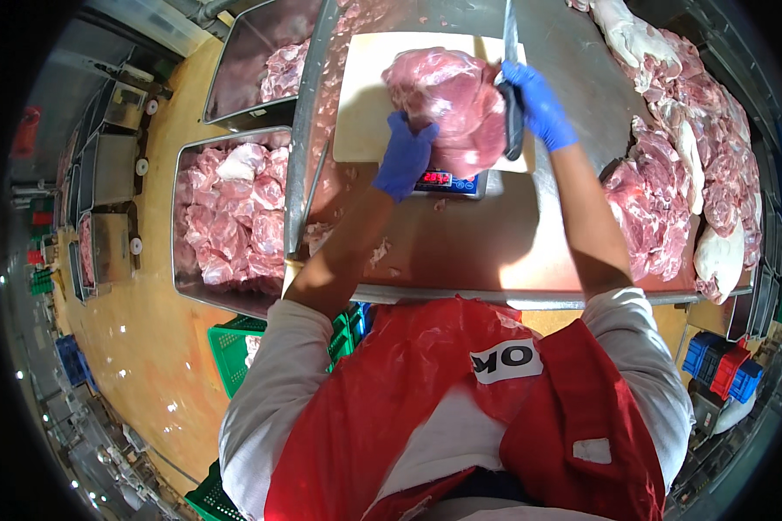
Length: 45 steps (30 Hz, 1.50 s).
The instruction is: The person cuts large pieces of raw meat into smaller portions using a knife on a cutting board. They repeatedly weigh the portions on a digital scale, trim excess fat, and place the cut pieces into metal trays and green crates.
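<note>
A large piece of raw pink meat [447, 104] is in front of me, above a white cutting board [356, 104] and a small blue digital scale [473, 186] with a lit red display. Gloved in blue, my left hand [406, 158] grips the meat's near left side, thumb on its surface. My right hand [540, 104], also in a blue glove, is closed on a knife [513, 130] with a black handle. Its blade points away from me, and the handle lies along the meat's right side. The meat hides most of the scale; whether it rests on it I cannot tell.
Left of the metal table [573, 52] stands a metal bin [178, 234] full of meat pieces, with another bin [213, 104] beyond it. Large cuts of meat [712, 148] are heaped along the right side. Small scraps [380, 252] lie near the table's front. Green crates [230, 352] stand below.
</note>
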Each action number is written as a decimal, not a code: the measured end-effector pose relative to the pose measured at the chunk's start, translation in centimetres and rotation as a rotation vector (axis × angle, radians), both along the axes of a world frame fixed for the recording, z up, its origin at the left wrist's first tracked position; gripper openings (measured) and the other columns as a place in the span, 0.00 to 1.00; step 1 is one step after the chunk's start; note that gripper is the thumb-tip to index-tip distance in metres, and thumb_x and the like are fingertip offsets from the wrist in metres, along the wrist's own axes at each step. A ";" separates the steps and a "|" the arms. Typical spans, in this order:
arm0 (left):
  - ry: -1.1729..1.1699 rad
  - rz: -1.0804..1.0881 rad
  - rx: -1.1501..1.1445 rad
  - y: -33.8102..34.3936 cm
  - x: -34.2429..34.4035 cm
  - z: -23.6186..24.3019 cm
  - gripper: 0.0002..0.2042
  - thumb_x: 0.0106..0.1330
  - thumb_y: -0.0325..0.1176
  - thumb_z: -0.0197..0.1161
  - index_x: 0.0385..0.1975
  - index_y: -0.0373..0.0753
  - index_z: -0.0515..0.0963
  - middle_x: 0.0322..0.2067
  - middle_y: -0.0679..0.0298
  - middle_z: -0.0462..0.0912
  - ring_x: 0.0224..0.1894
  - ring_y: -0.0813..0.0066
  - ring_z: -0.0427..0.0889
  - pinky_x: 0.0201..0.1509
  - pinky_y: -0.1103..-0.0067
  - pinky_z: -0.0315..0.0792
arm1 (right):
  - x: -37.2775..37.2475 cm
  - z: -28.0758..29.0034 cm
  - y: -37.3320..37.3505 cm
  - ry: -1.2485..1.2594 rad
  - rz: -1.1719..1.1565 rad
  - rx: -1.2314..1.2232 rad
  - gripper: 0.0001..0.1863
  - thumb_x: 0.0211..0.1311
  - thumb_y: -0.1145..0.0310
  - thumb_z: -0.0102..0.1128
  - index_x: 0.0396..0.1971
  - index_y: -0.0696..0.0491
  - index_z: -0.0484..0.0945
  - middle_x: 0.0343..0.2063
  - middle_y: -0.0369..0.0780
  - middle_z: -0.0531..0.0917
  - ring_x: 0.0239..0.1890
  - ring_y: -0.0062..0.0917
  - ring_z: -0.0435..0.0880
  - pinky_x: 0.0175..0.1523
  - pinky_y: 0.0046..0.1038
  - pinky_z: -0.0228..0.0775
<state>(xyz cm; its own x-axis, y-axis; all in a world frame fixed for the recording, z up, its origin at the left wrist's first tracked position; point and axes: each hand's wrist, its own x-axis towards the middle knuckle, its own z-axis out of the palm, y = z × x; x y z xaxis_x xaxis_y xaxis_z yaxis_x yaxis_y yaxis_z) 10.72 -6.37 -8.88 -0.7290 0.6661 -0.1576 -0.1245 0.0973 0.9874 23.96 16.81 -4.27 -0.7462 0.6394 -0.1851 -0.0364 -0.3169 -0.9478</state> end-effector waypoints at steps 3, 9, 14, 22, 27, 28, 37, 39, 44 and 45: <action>0.660 0.017 -0.171 -2.5 -1.7 3.0 0.20 0.64 0.35 0.67 0.49 0.34 0.68 0.41 0.58 0.74 0.44 0.70 0.75 0.46 0.70 0.74 | 3.2 3.0 2.9 -0.008 -0.150 0.096 0.15 0.69 0.59 0.59 0.48 0.53 0.78 0.37 0.35 0.83 0.38 0.17 0.79 0.41 0.27 0.73; 0.388 -0.271 -0.103 0.0 -15.9 2.7 0.26 0.63 0.43 0.68 0.56 0.35 0.71 0.42 0.65 0.77 0.45 0.76 0.76 0.49 0.76 0.72 | 10.1 3.5 -6.9 -0.015 -0.274 -0.091 0.17 0.69 0.61 0.58 0.47 0.59 0.75 0.35 0.38 0.80 0.37 0.23 0.80 0.44 0.32 0.80; -0.022 -0.695 -0.198 4.7 -17.9 3.1 0.25 0.66 0.45 0.63 0.61 0.40 0.73 0.53 0.64 0.78 0.51 0.76 0.76 0.56 0.78 0.70 | 8.6 1.3 -15.8 0.126 -0.259 -0.324 0.09 0.73 0.68 0.53 0.47 0.56 0.76 0.33 0.36 0.80 0.34 0.21 0.82 0.43 0.28 0.82; -0.089 -0.854 -0.084 2.4 -13.2 6.7 0.24 0.61 0.37 0.64 0.58 0.37 0.74 0.46 0.65 0.81 0.46 0.77 0.79 0.51 0.79 0.74 | 4.5 1.6 -15.9 0.157 -0.277 -0.297 0.07 0.72 0.66 0.56 0.41 0.53 0.77 0.29 0.31 0.77 0.30 0.12 0.73 0.34 0.17 0.66; 0.203 -0.504 -0.316 3.3 -13.2 7.2 0.21 0.55 0.32 0.64 0.50 0.34 0.78 0.43 0.59 0.83 0.43 0.73 0.81 0.47 0.76 0.77 | 1.7 1.8 -15.1 0.185 -0.235 -0.248 0.09 0.73 0.63 0.55 0.41 0.54 0.76 0.27 0.31 0.78 0.26 0.12 0.72 0.30 0.18 0.66; 0.327 -0.446 -0.415 4.4 -13.6 8.0 0.21 0.55 0.32 0.64 0.50 0.33 0.78 0.43 0.57 0.84 0.44 0.72 0.82 0.47 0.75 0.78 | 1.4 2.1 -14.7 0.177 -0.191 -0.269 0.09 0.73 0.63 0.55 0.41 0.54 0.76 0.28 0.32 0.77 0.28 0.13 0.73 0.32 0.19 0.69; 1.679 -0.434 -0.181 8.1 -2.5 12.4 0.20 0.48 0.30 0.69 0.45 0.42 0.78 0.43 0.55 0.80 0.44 0.47 0.78 0.48 0.62 0.76 | 7.8 1.1 -13.6 0.130 -0.277 -0.388 0.08 0.74 0.66 0.52 0.44 0.54 0.73 0.32 0.36 0.76 0.34 0.20 0.79 0.41 0.32 0.84; 1.749 -0.456 -0.157 6.6 -0.9 12.1 0.20 0.47 0.28 0.69 0.44 0.43 0.78 0.41 0.56 0.78 0.43 0.49 0.77 0.47 0.62 0.76 | 9.0 1.0 -13.6 0.158 -0.316 -0.387 0.07 0.74 0.66 0.52 0.42 0.53 0.74 0.31 0.35 0.77 0.30 0.19 0.78 0.38 0.28 0.82; 1.586 -0.375 0.037 6.0 -1.7 12.5 0.24 0.47 0.30 0.71 0.48 0.42 0.77 0.44 0.51 0.78 0.46 0.47 0.76 0.51 0.63 0.74 | 9.3 -0.4 -13.2 0.251 -0.222 -0.430 0.09 0.74 0.66 0.52 0.43 0.55 0.75 0.33 0.36 0.78 0.31 0.19 0.79 0.40 0.27 0.82; 1.531 -0.393 -0.039 5.9 -2.5 12.1 0.25 0.47 0.31 0.71 0.49 0.41 0.77 0.46 0.49 0.77 0.48 0.46 0.76 0.53 0.64 0.73 | 9.0 0.0 -13.4 0.266 -0.163 -0.461 0.09 0.74 0.65 0.53 0.45 0.55 0.75 0.33 0.35 0.78 0.33 0.19 0.79 0.42 0.26 0.81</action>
